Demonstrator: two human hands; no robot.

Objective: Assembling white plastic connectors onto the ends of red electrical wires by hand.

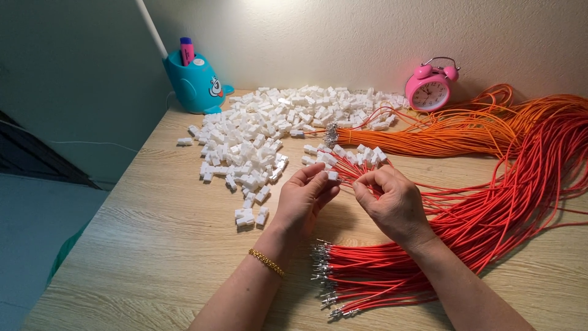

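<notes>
A small white connector housing point(332, 175) sits pinched at the fingertips of the left hand point(304, 199), above the wooden table point(153, 245). The right hand point(392, 202) has its fingers closed on thin red wires point(392, 279), just beside it. A heap of white housings point(269, 132) lies behind, near orange wires point(441, 138) and a pink alarm clock point(430, 86).

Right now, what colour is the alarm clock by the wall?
Pink, with a white dial; the alarm clock shows best in the head view.

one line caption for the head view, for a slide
Left hand holds a white connector while right hand pinches a red wire.
</notes>
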